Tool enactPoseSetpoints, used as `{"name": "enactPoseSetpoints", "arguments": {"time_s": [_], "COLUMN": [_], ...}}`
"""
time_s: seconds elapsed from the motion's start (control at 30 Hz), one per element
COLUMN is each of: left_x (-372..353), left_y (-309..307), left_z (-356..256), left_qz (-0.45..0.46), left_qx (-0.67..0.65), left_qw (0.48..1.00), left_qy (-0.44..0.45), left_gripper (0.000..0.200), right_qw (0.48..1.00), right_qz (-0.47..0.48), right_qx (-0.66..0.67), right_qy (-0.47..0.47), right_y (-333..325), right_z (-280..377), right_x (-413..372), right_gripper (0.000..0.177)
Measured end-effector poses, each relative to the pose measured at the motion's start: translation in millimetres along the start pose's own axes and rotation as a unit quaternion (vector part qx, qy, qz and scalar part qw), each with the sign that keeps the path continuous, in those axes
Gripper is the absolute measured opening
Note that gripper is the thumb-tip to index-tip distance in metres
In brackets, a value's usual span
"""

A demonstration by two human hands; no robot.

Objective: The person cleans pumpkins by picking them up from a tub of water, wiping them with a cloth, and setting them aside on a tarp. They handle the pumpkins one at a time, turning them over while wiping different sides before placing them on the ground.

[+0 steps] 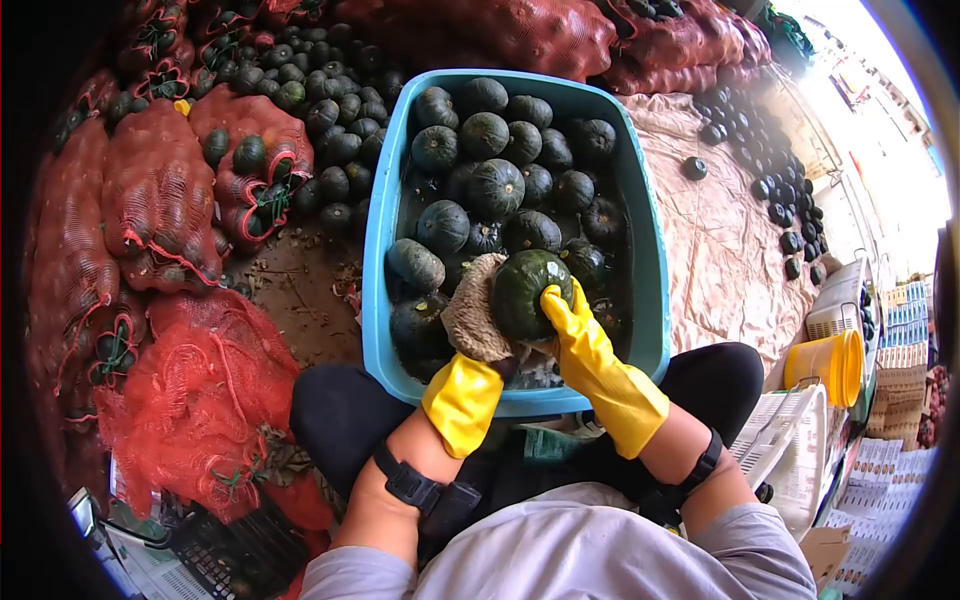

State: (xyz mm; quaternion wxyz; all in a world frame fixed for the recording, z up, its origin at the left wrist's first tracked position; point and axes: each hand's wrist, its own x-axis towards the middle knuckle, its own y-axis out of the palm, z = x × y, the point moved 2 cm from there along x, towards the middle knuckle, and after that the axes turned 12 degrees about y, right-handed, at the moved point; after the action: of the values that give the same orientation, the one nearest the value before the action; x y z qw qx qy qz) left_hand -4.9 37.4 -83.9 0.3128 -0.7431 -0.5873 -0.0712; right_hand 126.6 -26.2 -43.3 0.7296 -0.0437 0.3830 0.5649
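Note:
A dark green squash (529, 294), wet and shiny, is held between my two hands over the near end of a blue tub (374, 262). My left hand (465, 395), in a yellow rubber glove, has a brown textured cloth (474, 308) over its fingers and presses it to the squash's left side. The fingers under the cloth are hidden. My right hand (592, 360), also gloved in yellow, grips the squash from the right, thumb and fingers bent over its surface. Many more squashes (496, 189) sit in dark water in the tub.
Red mesh sacks (160, 190) full of squashes stand at the left, with an emptier red net (205, 390) nearer me. Loose squashes (345, 150) pile behind the tub. On the right are a pale sheet (710, 240) bearing squashes, a yellow bucket (822, 365) and white crates (790, 450).

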Motion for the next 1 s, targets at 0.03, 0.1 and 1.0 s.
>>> {"name": "enactPoseSetpoints", "arguments": {"time_s": [0.03, 0.1, 1.0], "left_x": [-0.6, 3.4, 33.2], "left_y": [0.7, -5.7, -48.7], "left_z": [-7.3, -24.1, -41.5], "left_qz": [0.006, 0.022, 0.080], "left_qx": [0.025, 0.072, -0.063], "left_qw": [0.998, 0.996, 0.994], "left_qy": [-0.049, -0.049, 0.023], "left_gripper": [0.079, 0.076, 0.032], "right_qw": [0.998, 0.834, 0.797], "right_qz": [-0.049, -0.129, -0.017], "right_qx": [-0.013, -0.510, -0.492], "right_qy": [-0.028, -0.164, -0.350], "right_y": [1.8, -11.5, -1.4], "right_z": [-1.2, 26.7, 29.3], "right_x": [-1.1, -3.0, -20.3], "right_gripper": [0.076, 0.078, 0.078]}}
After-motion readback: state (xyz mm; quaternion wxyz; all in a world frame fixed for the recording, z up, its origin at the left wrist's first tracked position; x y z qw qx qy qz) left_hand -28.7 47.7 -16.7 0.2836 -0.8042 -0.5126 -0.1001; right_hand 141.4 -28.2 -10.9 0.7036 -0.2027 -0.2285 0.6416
